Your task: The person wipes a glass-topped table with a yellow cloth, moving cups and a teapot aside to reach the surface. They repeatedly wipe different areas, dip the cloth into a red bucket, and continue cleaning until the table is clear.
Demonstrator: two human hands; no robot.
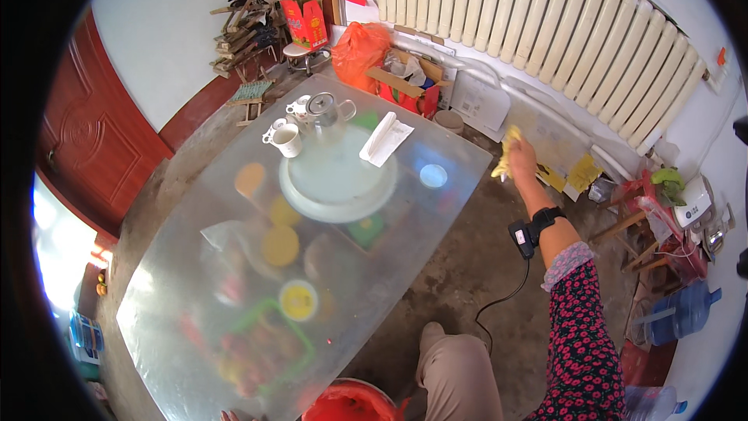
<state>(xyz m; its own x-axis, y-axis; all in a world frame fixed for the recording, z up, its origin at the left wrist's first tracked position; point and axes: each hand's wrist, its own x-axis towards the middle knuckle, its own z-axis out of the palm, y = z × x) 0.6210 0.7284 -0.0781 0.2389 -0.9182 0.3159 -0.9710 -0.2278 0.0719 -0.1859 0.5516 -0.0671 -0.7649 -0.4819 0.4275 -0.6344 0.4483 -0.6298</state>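
Observation:
My right hand (pixel 522 159) grips a crumpled yellow cloth (pixel 507 152) out past the right corner of the table, above the floor. Only the fingertips of my left hand (pixel 229 416) show, at the bottom edge by the table; whether they hold anything is hidden. A translucent cover (pixel 350 257) lies over the table. On it stand a glass teapot with a metal lid (pixel 323 111), a white mug (pixel 287 140) with more cups beside it, and a folded white paper towel (pixel 385 139). Beneath the cover, a round pale tray (pixel 336 178) and blurred containers show.
A red-lined bucket (pixel 352 403) stands at the table's near edge, beside my leg. Beyond the table are an orange plastic bag (pixel 359 55), an open carton (pixel 409 85) and a radiator (pixel 497 11). Stools with items (pixel 640 216) and a blue water bottle (pixel 681 313) are at right.

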